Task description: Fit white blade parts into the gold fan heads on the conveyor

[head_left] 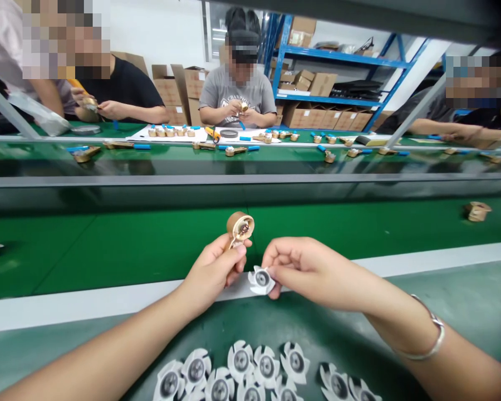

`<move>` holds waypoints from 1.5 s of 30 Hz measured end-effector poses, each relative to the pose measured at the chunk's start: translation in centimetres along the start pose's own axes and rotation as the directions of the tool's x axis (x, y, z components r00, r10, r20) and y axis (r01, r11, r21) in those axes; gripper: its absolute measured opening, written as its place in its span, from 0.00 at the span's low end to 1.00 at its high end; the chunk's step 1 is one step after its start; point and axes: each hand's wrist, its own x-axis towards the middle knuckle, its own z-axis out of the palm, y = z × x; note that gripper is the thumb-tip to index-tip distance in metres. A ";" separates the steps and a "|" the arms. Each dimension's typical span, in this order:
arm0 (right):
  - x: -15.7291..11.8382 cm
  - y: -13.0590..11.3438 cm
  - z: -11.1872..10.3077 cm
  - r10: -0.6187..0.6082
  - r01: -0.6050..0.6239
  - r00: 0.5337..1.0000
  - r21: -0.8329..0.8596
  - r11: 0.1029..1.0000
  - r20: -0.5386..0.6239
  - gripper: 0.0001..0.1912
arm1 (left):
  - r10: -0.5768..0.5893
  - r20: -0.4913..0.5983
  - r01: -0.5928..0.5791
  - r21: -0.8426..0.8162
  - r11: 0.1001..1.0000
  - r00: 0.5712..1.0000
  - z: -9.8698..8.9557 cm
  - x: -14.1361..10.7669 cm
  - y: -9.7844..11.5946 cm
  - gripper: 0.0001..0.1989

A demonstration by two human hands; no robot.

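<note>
Hands (212,273) (313,273) hold brass housing (239,227), impeller (261,280) at belt edge (108,298).

Between hands: narrow gap between left hand (212,273) and right hand (313,273), partly blocked by white impeller (261,280)
Above left hand: brass housing (240,225)
Ahead: open green belt (150,250) up to metal rail (250,179)
Far right: lone brass part (478,211) on belt
Below: white impellers (240,361) crowd bench (25,345)

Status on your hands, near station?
Left hand gripping brass housing. Right hand pinching white vaned plastic part. Nothing in the way.
</note>
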 end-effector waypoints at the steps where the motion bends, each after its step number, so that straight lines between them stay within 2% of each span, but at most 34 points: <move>1: 0.1 0.0 0.0 0.011 -0.009 0.999 0.054 0.999 -0.041 0.06 | 0.002 0.006 -0.002 0.022 1.000 1.000 0.0 0.0 -0.1 0.12; 6: 0.6 -0.2 0.2 0.021 0.021 0.966 0.157 0.987 -0.259 0.08 | 0.022 0.040 -0.027 0.142 0.989 0.999 -0.2 -0.4 -0.5 0.12; 9: 0.7 -0.3 0.4 0.044 0.024 0.943 0.196 0.980 -0.331 0.11 | 0.044 0.067 -0.059 0.245 0.968 0.997 -0.4 -0.7 -0.7 0.12; 14: 0.7 -0.6 0.7 0.075 0.006 0.932 0.222 0.975 -0.354 0.11 | 0.111 0.101 -0.142 0.399 0.906 0.989 -0.4 -0.8 -0.4 0.12; 19: 0.7 -0.4 0.8 0.089 -0.007 0.925 0.216 0.976 -0.370 0.11 | 0.223 0.144 -0.265 0.583 0.768 0.964 -0.5 -0.8 -0.2 0.08; 23: 0.7 -0.3 0.9 0.097 -0.014 0.922 0.219 0.976 -0.374 0.11 | 0.278 0.172 -0.321 0.650 0.689 0.945 -0.5 -0.9 -0.2 0.05; 30: 0.9 -0.6 1.2 0.131 -0.003 0.924 0.334 0.942 -0.359 0.14 | 0.262 0.222 -0.334 0.768 0.547 0.939 -1.0 -0.9 0.1 0.03; 33: 1.0 -0.5 1.3 0.162 -0.003 0.930 0.436 0.900 -0.329 0.16 | 0.228 0.247 -0.333 0.782 0.527 0.942 -1.1 -1.0 0.2 0.02; 40: 0.9 0.2 1.0 0.267 -0.094 0.957 0.748 0.657 -0.114 0.20 | 0.254 0.236 -0.342 0.747 0.570 0.938 -1.0 -1.2 0.3 0.05; 43: 1.2 0.5 1.1 0.281 -0.138 0.959 0.800 0.584 -0.039 0.16 | 0.231 0.261 -0.347 0.762 0.546 0.937 -1.0 -1.2 0.3 0.07; 45: 1.4 0.7 1.2 0.272 -0.150 0.962 0.817 0.556 -0.008 0.13 | 0.222 0.273 -0.352 0.743 0.569 0.936 -1.1 -1.2 0.2 0.08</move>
